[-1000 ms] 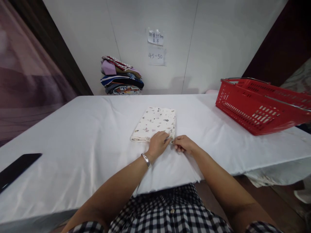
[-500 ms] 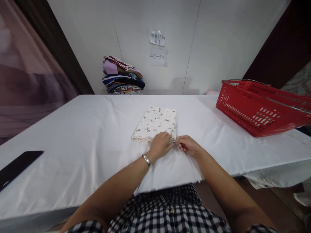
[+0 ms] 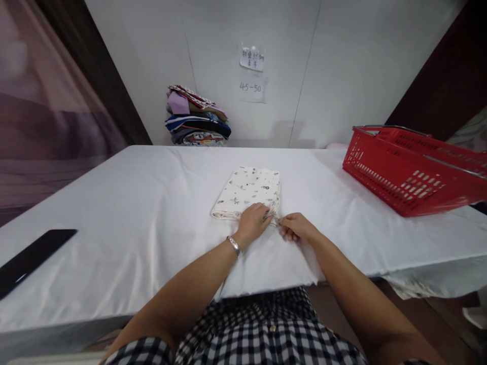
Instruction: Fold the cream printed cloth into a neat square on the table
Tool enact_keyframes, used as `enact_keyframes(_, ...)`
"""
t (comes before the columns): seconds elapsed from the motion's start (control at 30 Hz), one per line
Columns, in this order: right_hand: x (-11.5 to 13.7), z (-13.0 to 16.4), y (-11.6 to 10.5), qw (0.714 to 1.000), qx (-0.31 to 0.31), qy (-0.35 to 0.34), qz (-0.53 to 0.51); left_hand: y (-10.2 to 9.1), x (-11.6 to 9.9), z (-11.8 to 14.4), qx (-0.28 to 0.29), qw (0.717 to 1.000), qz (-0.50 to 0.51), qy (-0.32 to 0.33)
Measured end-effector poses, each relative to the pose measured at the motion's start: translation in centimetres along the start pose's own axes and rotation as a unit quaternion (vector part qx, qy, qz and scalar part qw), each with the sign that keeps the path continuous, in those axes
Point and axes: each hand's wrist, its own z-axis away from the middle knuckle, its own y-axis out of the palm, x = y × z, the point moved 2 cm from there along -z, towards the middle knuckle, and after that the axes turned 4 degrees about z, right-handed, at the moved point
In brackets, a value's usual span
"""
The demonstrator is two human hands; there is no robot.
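A folded white cloth (image 3: 249,187) with small scattered prints lies on the white-covered table in front of me. My left hand (image 3: 254,222), a silver bracelet at its wrist, is closed around the cloth's near edge close to the right corner, fingers on top and thumb toward me. Just to the right, my right hand (image 3: 299,227) pinches a bit of the cloth's near right corner between thumb and forefinger, its other fingers curled. The layers bunch up slightly between both hands. What lies beneath my left palm is hidden.
A red plastic basket (image 3: 407,175) with metal handles stands at the right. Against the back wall rises a stack of folded fabrics (image 3: 198,119). A black flat device (image 3: 36,256) rests at the left. Two paper notes (image 3: 252,87) hang on the wall. The white tablecloth (image 3: 125,218) has wrinkles.
The view has shifted slightly, moving most things a little to the right. Both hands stay at the cloth's near right corner, where a small bit of fabric now shows pulled out between them.
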Motion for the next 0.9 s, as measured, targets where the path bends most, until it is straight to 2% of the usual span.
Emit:
enact_keyframes(0.13, 0.5, -0.2, 0.5, 0.996, 0.048, 0.049, -0.047, 0.0, -0.1, 0.0, -0.006, 1.0, 0.006, 0.004)
enact_keyframes(0.23, 0.8, -0.4, 0.7, 0.993, 0.034, 0.065, -0.091, -0.1, -0.1, 0.0, -0.004, 1.0, 0.008, 0.008)
enact_keyframes(0.53, 1.1, 0.4, 1.8, 0.993, 0.01, 0.012, -0.118, -0.2, -0.1, 0.0, -0.014, 1.0, 0.022, -0.003)
enact_keyframes(0.63, 1.3, 0.4, 2.3, 0.991, 0.008, -0.006, -0.133, -0.3, -0.3, 0.0, -0.002, 1.0, 0.008, 0.005)
enact_keyframes(0.9, 0.6, 0.8, 2.1, 0.982, 0.014, -0.021, -0.186, -0.4, -0.5, 0.2, 0.017, 0.999, -0.011, 0.031)
